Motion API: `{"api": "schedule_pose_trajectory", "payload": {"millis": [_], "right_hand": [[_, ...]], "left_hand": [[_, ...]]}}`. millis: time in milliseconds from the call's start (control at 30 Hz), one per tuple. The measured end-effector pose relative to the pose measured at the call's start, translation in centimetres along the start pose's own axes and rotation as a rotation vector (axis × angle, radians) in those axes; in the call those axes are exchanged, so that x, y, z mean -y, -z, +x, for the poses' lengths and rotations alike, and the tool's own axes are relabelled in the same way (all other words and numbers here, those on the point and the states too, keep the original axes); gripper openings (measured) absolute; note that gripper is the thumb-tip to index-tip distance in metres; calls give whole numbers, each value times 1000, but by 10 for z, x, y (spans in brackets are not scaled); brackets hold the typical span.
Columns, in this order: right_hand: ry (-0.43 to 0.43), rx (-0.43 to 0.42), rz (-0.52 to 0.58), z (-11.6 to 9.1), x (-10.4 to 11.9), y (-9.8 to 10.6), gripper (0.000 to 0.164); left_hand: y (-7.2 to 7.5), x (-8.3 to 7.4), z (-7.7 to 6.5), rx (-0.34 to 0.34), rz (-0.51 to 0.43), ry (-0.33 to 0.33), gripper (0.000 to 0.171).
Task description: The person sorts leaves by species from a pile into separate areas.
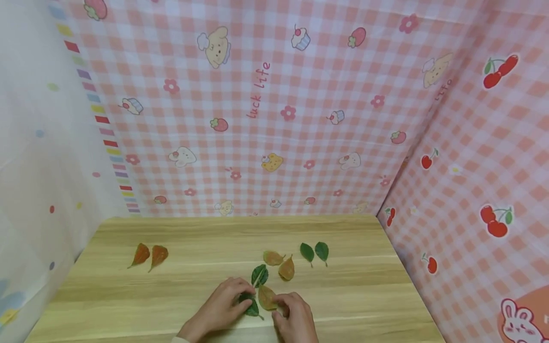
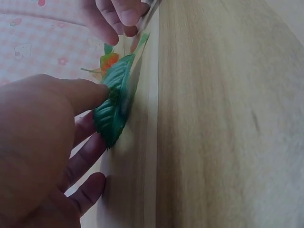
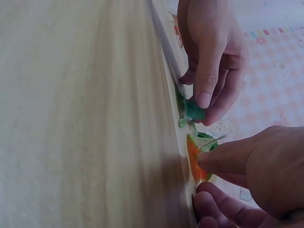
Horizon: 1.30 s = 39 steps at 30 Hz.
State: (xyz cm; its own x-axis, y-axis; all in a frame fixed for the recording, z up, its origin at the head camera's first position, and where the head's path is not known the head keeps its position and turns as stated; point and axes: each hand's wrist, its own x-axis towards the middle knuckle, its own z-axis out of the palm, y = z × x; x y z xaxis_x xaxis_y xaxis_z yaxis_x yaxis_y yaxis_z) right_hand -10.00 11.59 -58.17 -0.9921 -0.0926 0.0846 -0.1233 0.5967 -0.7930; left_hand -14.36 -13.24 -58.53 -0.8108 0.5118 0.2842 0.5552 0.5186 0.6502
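Observation:
My left hand (image 1: 225, 305) pinches a dark green leaf (image 1: 251, 308) with toothed edges; in the left wrist view its thumb lies over the leaf (image 2: 114, 92), fingers behind. My right hand (image 1: 295, 314) is at the right edge of a yellow-orange leaf (image 1: 266, 297), index fingertip right at the rim, thumb apart from it. In the right wrist view the right thumb (image 3: 228, 159) partly hides this orange leaf (image 3: 194, 156). Just above lies a second toothed green leaf (image 1: 259, 275), its stem toward the yellow-orange one.
Two yellowish leaves (image 1: 286, 269) lie behind the right hand, and two smooth green leaves (image 1: 321, 251) at the back right. Two reddish-brown leaves (image 1: 159, 256) lie at the left of the wooden table (image 1: 128, 305). Checked cloth (image 1: 257, 143) hangs behind and at the right.

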Motion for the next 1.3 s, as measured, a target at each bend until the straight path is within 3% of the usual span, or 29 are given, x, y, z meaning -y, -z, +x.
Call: {"api": "schedule_pose_trajectory", "payload": {"millis": [300,533,767,900,1000,1133,1300], "right_hand": [[-26,-36,33,0,0,-2,20],[-8,-42,24,0,-1,-2,20],[6,12,28,-5,2,3,15],[25,58,48,-10,5,6,16],[43,106,64,-13,6,6,13],[87,152,64,-13,4,2,8],[136,143,5,-12,3,-4,16]], "left_hand": [[-3,2,0,-14,-39,33,9],[-5,1,10,-67,-93,112,15],[-8,0,28,-70,-54,112,26],[-10,0,36,-52,-33,130,16],[-9,0,39,-33,-20,134,6],[-8,1,41,-29,-35,126,6],[-5,0,40,-41,-85,123,6]]}}
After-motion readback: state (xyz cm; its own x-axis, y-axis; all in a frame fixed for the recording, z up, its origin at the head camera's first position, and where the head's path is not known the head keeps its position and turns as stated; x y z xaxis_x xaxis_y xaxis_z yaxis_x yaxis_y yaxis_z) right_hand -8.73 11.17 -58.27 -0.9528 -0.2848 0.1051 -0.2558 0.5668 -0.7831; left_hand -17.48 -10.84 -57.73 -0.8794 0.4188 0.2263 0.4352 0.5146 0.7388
